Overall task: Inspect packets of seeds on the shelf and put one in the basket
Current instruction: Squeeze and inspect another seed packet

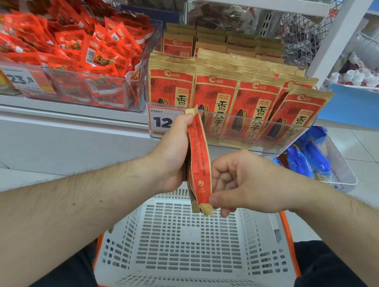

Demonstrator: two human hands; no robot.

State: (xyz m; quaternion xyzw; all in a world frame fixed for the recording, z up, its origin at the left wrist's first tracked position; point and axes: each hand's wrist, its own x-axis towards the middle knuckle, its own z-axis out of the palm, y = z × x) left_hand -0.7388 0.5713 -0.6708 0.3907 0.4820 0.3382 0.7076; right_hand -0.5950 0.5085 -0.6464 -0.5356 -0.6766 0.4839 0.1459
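Shelf (65, 109): white shelving across the upper half of the frame; its front edge runs from the left side to a clear plastic bin.
Shopping basket (192, 242): white perforated basket with orange rim, bottom centre of the frame, directly beneath both hands; its floor shows no goods, so room to drop a packet is ample.
Clear bin of seed packets (229, 114): centre right, holding upright rows of red and tan sunflower seed packets (215, 96); its transparent front lip stands just behind the held packet.
Bin of red snack sachets (79, 49): upper left, loosely piled, apart from the task.
Wire basket with blue packs (315, 158): right of centre, below the shelf, near the right forearm.
Left hand (172, 155): grips the upper part of the held packet, thumb near its top seal.
Right hand (232, 185): pinches the lower corner of the same packet between thumb and curled fingers.
Held seed packet (198, 161): centre of the frame, upright and turned edge-on, its printed back side facing right; it hangs above the basket's far rim.
Price label (161, 120): centre, on the bin front, partly hidden by the left hand.
Step in hand: inspection, judged from the two-handed turning grip.
Next move: either return the packet over the bin lip or lower it straight down and release.
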